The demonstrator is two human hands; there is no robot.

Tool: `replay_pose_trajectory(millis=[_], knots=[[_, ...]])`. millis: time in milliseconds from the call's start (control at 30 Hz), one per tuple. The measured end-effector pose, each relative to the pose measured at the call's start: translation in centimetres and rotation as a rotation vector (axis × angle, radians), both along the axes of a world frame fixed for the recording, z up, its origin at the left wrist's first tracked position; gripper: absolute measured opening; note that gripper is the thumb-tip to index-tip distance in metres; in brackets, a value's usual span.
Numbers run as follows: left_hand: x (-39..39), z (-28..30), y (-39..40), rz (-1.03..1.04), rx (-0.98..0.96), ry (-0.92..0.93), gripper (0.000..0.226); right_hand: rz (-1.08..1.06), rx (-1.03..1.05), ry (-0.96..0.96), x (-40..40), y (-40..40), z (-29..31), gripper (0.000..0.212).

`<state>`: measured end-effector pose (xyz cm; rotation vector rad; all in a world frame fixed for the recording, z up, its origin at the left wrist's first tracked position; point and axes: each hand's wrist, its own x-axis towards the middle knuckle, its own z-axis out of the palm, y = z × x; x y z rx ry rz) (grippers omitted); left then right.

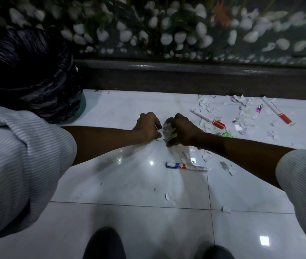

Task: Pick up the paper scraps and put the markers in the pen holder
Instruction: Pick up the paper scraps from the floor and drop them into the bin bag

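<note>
My right hand (183,130) is closed around a bunch of white paper scraps (168,128) low over the white tiled floor. My left hand (148,126) sits just left of it, fingers curled and touching the same bunch. More scraps (242,113) lie scattered to the right. Three markers rest on the floor: a blue-capped one (185,166) below my hands, a red-capped one (207,118) right of my right hand, and another red-capped one (277,109) at the far right. No pen holder is in view.
A bin lined with a black plastic bag (27,75) stands at the left. A dark wooden ledge (185,77) runs along the back under a glass panel with white pebbles. My shoes (104,243) show at the bottom edge. Small coloured wrappers (259,109) lie among the scraps.
</note>
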<state>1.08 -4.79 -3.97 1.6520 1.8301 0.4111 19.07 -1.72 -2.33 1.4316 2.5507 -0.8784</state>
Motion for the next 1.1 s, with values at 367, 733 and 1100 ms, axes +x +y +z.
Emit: replay_pose_trajectory(millis=[367,733,1100], knots=[[0.1,-0.1,-0.1,0.219,-0.032,-0.09,0.022,-0.111,0.079,0.164,-0.8,-0.1,-1.3,0.062],[-0.1,-0.3,0.4,0.303,-0.061,-0.184,0.036,-0.075,0.144,0.213,-1.1,-0.2,-1.3,0.032],[-2.3,1.0,1.3,-0.266,-0.006,0.166,0.055,-0.114,0.046,0.289,0.9,-0.1,-0.2,0.012]])
